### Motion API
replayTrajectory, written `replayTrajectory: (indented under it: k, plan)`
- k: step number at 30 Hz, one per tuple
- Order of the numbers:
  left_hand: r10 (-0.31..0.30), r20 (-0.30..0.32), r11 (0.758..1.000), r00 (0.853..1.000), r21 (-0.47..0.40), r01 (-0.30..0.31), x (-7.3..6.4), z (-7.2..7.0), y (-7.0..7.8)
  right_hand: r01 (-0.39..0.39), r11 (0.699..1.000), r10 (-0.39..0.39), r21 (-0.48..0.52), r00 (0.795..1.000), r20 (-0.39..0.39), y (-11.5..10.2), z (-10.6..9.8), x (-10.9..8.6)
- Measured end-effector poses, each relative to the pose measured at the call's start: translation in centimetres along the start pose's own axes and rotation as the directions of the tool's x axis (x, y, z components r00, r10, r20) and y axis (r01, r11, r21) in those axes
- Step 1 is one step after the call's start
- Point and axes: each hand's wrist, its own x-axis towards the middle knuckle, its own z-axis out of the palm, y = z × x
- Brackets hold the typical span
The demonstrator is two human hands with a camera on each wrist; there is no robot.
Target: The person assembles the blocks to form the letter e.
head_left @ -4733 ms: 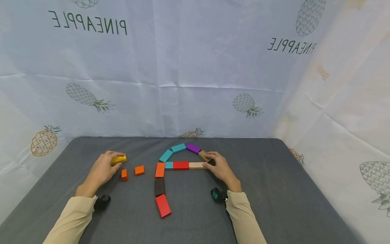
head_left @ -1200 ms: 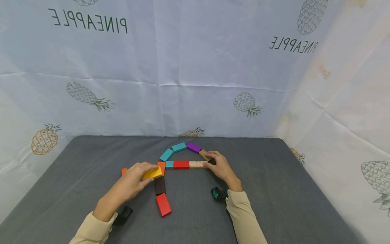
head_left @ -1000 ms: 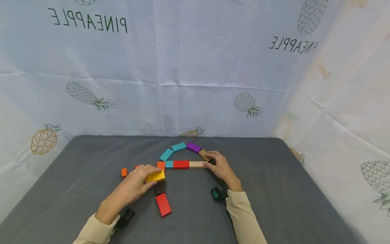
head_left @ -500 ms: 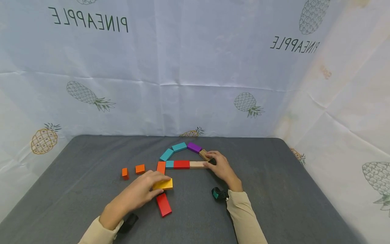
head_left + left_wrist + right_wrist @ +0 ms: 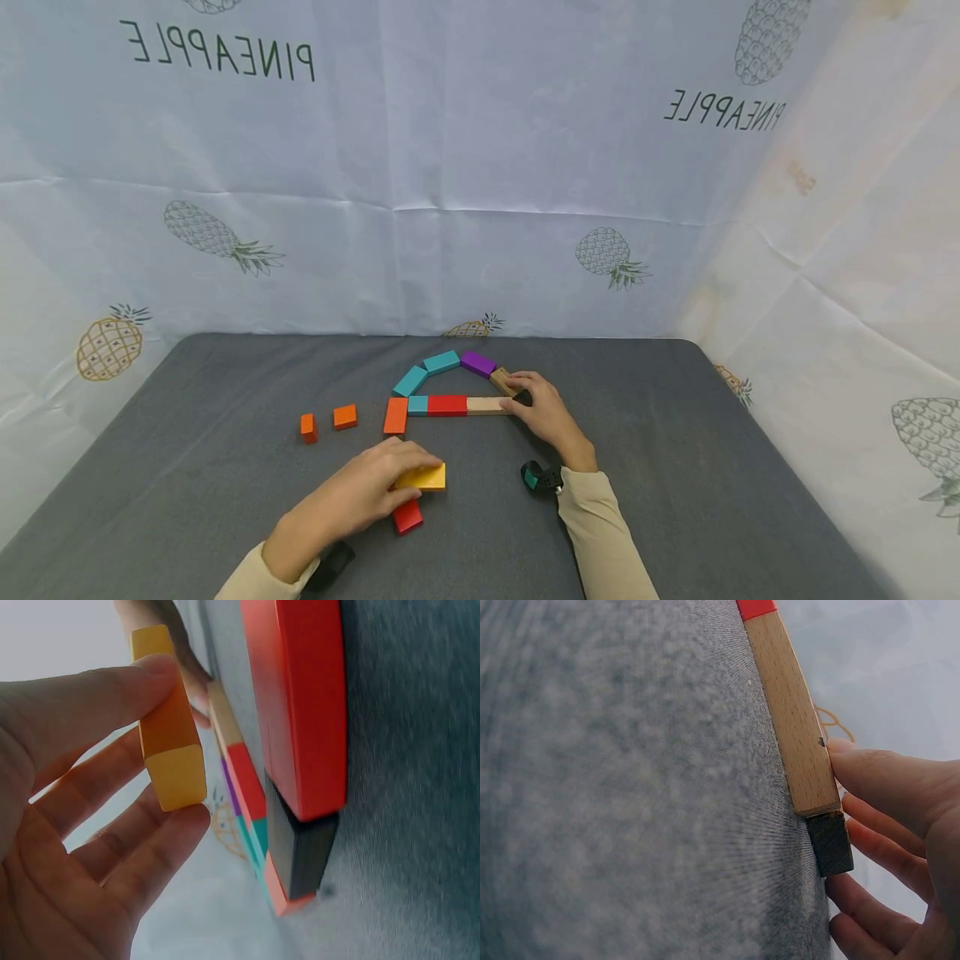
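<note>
My left hand [image 5: 367,486] pinches a yellow block [image 5: 426,477] between thumb and fingers. It holds the block above the red block [image 5: 407,517] at the row's near end. In the left wrist view a gap shows between the yellow block and the blocks on the table. The dark brown block [image 5: 300,836] shows there but is hidden by my left hand in the head view. At the row's right end my right hand [image 5: 551,421] has its fingers round a black block [image 5: 831,844]. Its thumb lies against the pale wooden block [image 5: 791,712] beside it.
An orange-red block [image 5: 395,416] joins a row with a small teal block [image 5: 417,406] and a red one [image 5: 447,406]. Teal, purple [image 5: 478,363] and brown [image 5: 501,381] blocks curve behind. Two loose orange blocks [image 5: 345,417] stand left on the grey table [image 5: 675,467].
The left hand has carried the yellow block from the table's left side rightward, then nearer along the row, over the dark block to the near red one. The right hand has stayed put.
</note>
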Motion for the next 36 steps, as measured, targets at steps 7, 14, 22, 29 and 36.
replayTrajectory:
  k: [7, 14, 22, 29, 36]
  plan:
    - [0.029, 0.046, 0.999, 0.998, -0.029, -0.028, 0.2, 0.7, 0.7, -0.008, 1.0, 0.008, -0.004, 1.0, -0.004, -0.1, 0.0, 0.0]
    - [0.066, 0.081, 0.997, 0.995, -0.054, -0.062, 0.3, 1.4, 1.3, -0.017, 1.0, 0.017, -0.01, 1.0, 0.003, -0.1, 0.0, 0.0]
    - [0.094, 0.145, 0.993, 0.985, -0.083, -0.082, 0.5, 2.2, 2.1, -0.009, 1.0, 0.009, -0.005, 1.0, 0.0, 0.0, 0.0, 0.0]
    - [0.064, 0.225, 0.994, 0.972, -0.105, -0.041, 0.5, 2.7, 2.4, -0.004, 1.0, 0.004, -0.004, 1.0, 0.0, 0.1, 0.0, 0.0]
    - [0.035, 0.265, 0.996, 0.964, -0.091, -0.012, 0.5, 3.2, 2.6, -0.005, 1.0, 0.005, -0.008, 1.0, 0.001, 0.1, 0.1, 0.1]
